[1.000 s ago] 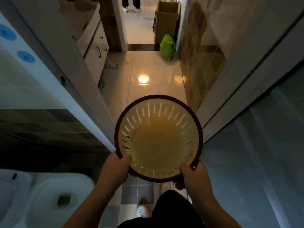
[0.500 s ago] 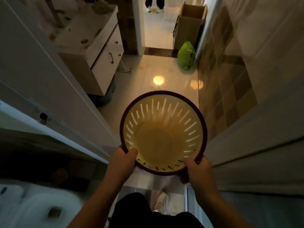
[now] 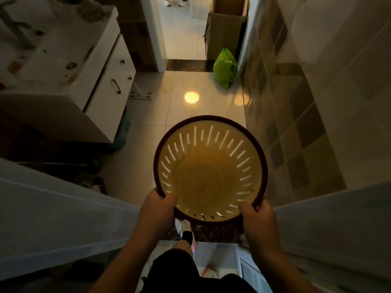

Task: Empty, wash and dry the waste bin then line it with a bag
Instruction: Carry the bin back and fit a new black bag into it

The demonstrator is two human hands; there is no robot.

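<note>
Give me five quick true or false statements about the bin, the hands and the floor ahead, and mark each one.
1. Both hands, left hand and right hand, grip the waste bin by its rim. True.
2. The bin holds rubbish. False: its inside is empty.
3. A green bag sits on the floor beside a cardboard box. True.
4. The bin's wall is solid. False: it has slots all round.
5. A liner bag is fitted in the bin. False: none is fitted.
</note>
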